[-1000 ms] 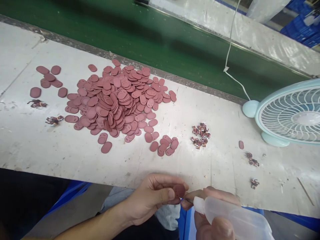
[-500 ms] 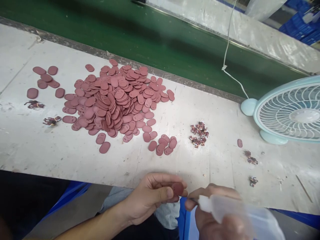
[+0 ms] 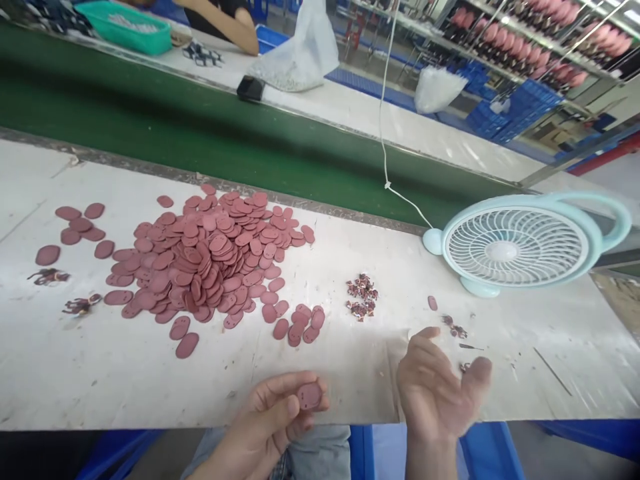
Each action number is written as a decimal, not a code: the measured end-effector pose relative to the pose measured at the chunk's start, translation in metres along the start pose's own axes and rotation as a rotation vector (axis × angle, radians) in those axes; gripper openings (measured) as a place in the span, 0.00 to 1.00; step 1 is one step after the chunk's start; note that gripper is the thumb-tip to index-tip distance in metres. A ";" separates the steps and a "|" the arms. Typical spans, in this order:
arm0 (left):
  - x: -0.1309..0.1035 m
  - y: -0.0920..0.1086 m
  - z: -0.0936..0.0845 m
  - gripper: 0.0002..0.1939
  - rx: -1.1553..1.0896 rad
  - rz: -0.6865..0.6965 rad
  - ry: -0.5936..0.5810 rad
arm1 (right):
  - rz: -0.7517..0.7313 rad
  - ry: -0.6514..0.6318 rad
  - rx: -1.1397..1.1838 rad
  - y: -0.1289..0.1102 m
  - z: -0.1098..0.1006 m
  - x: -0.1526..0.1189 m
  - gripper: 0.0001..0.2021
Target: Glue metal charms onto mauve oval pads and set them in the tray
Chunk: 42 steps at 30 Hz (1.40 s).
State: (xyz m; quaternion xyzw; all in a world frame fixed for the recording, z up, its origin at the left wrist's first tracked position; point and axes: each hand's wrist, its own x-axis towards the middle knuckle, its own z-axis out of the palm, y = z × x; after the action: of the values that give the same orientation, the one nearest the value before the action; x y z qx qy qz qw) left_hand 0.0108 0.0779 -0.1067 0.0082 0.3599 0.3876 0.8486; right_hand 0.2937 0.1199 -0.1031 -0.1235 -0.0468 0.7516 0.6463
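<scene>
My left hand (image 3: 273, 417) is closed on a dark red oval disc (image 3: 309, 396) with small holes, pinching it between thumb and fingers above the table's front edge. To its right, my right hand (image 3: 440, 387) is open and slightly blurred, thumb apart from the fingers, with nothing seen in it. Just beyond that hand lie small brown figures (image 3: 455, 327) and a short dark tapered piece (image 3: 471, 347). A clump of similar figures (image 3: 362, 297) rests farther left. The big heap of red oval discs (image 3: 205, 257) spreads over the table's left half, with a smaller group (image 3: 299, 325) nearer me.
A pale blue fan (image 3: 515, 243) lies face up at the right, its white cord (image 3: 407, 205) crossing a green strip (image 3: 320, 160). Two figures (image 3: 80, 305) lie far left. Across the strip are a plastic bag (image 3: 305, 57), a green basket (image 3: 127, 30) and another person's arm (image 3: 225, 23).
My right hand has let go of the translucent bottle with a thin tip and opened. My left hand still holds the disc. The view has tilted up, showing more of the far side.
</scene>
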 end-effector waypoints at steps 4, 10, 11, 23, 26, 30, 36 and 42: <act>-0.006 0.011 0.007 0.18 0.023 0.047 0.088 | -0.413 0.088 -1.230 0.036 0.020 0.022 0.14; -0.010 0.018 0.010 0.20 0.042 0.102 0.101 | -0.304 -0.189 -2.714 0.042 0.004 0.078 0.34; -0.011 0.019 0.008 0.19 0.051 0.107 0.095 | -0.272 -0.192 -2.773 0.044 0.001 0.075 0.35; -0.014 -0.010 -0.011 0.15 0.076 -0.048 0.012 | -0.372 -0.334 -2.777 0.058 0.008 -0.020 0.26; -0.015 -0.012 -0.006 0.15 0.075 -0.040 0.025 | -0.492 -0.254 -2.650 0.056 0.011 -0.021 0.19; -0.017 -0.009 0.002 0.15 0.088 -0.014 0.064 | -0.404 -0.256 -2.617 0.058 0.023 -0.009 0.14; -0.017 -0.007 0.003 0.14 0.115 0.039 0.065 | -0.277 -0.333 -2.735 0.064 0.023 0.013 0.07; -0.013 -0.010 -0.006 0.14 0.124 0.098 0.038 | -0.317 -0.180 -2.162 0.069 0.050 -0.017 0.04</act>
State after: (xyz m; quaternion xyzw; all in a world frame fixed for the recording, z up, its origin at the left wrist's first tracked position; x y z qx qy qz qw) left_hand 0.0077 0.0609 -0.1062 0.0708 0.3985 0.4056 0.8196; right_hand 0.2171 0.0966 -0.0683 -0.5623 -0.7438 0.2283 0.2802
